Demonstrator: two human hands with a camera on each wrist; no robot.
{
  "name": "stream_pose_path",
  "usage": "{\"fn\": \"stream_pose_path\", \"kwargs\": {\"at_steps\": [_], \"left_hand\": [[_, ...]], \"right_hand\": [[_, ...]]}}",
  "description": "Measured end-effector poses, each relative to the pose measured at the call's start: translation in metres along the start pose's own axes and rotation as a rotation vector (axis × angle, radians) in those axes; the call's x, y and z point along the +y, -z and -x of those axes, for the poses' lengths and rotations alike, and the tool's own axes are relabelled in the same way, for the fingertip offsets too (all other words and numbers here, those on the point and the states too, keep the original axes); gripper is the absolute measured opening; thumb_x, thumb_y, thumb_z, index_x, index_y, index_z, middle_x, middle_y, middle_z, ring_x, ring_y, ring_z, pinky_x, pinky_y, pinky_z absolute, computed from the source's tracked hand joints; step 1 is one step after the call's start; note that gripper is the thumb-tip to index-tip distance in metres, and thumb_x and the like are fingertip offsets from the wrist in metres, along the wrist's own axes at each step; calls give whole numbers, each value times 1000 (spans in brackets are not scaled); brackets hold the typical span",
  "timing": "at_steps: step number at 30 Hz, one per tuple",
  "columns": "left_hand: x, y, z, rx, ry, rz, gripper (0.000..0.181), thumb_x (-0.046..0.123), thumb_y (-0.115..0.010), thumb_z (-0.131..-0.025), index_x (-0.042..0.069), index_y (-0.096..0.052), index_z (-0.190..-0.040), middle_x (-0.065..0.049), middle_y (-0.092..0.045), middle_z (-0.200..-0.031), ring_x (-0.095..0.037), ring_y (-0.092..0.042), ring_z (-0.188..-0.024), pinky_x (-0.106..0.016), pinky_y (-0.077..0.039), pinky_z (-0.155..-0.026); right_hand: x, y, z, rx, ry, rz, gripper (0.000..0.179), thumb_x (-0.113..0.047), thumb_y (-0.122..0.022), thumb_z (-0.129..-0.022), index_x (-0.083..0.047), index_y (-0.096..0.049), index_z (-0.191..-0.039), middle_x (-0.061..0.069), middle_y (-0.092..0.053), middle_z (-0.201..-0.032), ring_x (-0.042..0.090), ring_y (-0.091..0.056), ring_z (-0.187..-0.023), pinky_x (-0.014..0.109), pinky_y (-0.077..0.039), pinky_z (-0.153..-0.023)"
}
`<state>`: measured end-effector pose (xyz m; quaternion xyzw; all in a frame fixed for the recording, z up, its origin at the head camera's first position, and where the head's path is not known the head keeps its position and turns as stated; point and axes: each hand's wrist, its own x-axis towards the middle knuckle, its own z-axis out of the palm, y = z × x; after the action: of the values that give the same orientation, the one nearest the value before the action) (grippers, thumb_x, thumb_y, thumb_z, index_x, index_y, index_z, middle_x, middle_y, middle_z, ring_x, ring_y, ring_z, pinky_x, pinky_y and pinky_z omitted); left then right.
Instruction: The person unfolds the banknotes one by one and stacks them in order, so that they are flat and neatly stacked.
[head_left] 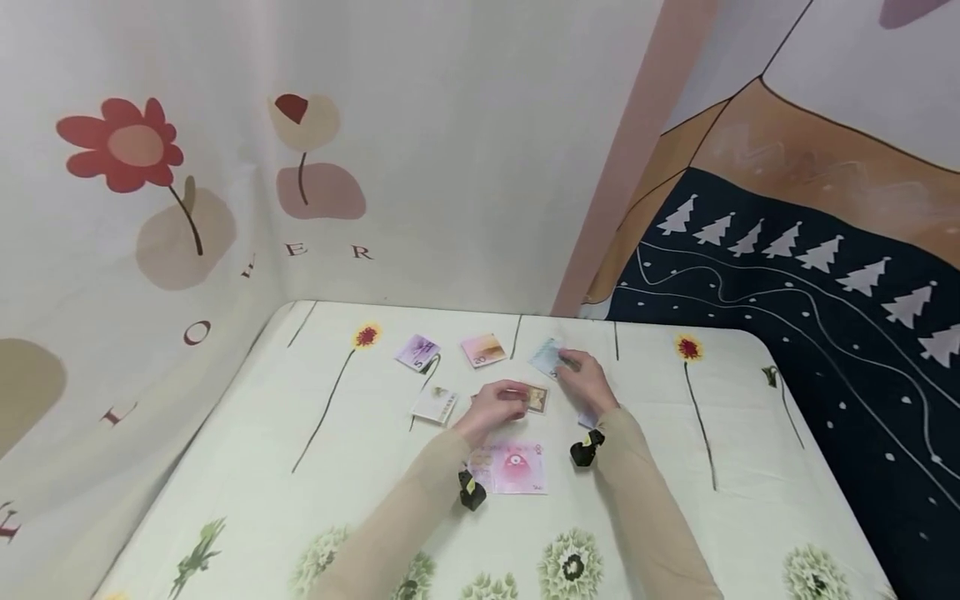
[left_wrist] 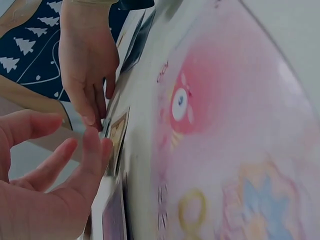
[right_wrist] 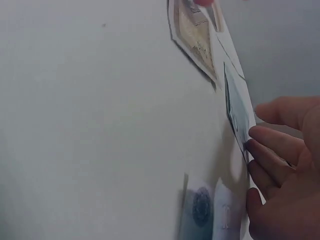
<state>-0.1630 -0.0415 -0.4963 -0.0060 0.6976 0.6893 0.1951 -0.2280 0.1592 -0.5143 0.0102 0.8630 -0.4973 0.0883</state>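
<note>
The blue note [head_left: 543, 358] lies at one o'clock from the loosely spread left hand [head_left: 497, 407], one corner towards nine (long axis unclear). Unlike the head view, the right wrist view shows the right hand [head_left: 588, 385], fingers relaxed, touching its edge.

So the wall cloth [head_left: 450, 167] on the far side is spelling stuff out: a small E [head_left: 296, 249] and R [head_left: 362, 252] are sitting there, with an O [head_left: 187, 335] and L [head_left: 120, 414] running nearer down the left. What's looking like a W is getting lost in a fold, and the nearest letter is getting cut off. On the table, the purple note [head_left: 417, 350], far left, is showing a 5; the orange-pink note [head_left: 483, 350] to its right is showing 20. The blue note [head_left: 545, 357] farther right is showing maybe a 5, partly covered. The pink note [head_left: 521, 468], nearest, is reading 100.
</note>
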Motion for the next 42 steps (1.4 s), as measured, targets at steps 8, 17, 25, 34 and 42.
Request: {"fn": "stream_pose_path", "kwargs": {"at_steps": [8,17,25,34,42], "left_hand": [[5,-16,-20,59,-9,69,44,-8,-57,-81,-10,-55,-125,-26,-59,-119,-27,-64,-96,-31,-54,-85],[13,-24,-33,173,17,9,58,-3,-54,-73,-3,-53,-131,-29,-47,-134,-15,-57,-81,-30,-51,-75],[12,-21,-47,77,75,170,66,-3,-55,-82,-2,-33,-144,-31,-31,-145,-34,-53,-116,-38,-47,-96],[19,-15,-59,-25,74,306,74,-11,-52,-84,3,-23,-150,-25,-37,-136,-12,-50,-77,-29,-43,-83],[22,-12,-64,-12,72,441,75,-18,-47,-83,2,-22,-150,-5,-39,-91,-9,-38,-68,-22,-37,-70]], "right_hand": [[3,-8,1,3,33,156,52,-14,-58,-89,2,-49,-138,18,-37,-147,38,-28,-136,53,-21,-112],[1,-19,4,101,113,320,46,-14,-66,-87,2,-57,-130,18,-44,-141,39,-39,-128,58,-29,-104],[-5,-17,11,130,106,347,45,-16,-68,-88,1,-59,-129,17,-47,-138,38,-41,-126,56,-31,-102],[-2,-18,12,149,125,353,46,-18,-70,-87,-1,-60,-128,17,-50,-134,38,-43,-123,56,-33,-99],[-3,-17,13,137,123,332,46,-17,-70,-87,0,-60,-128,17,-49,-133,37,-42,-123,55,-32,-100]]}}
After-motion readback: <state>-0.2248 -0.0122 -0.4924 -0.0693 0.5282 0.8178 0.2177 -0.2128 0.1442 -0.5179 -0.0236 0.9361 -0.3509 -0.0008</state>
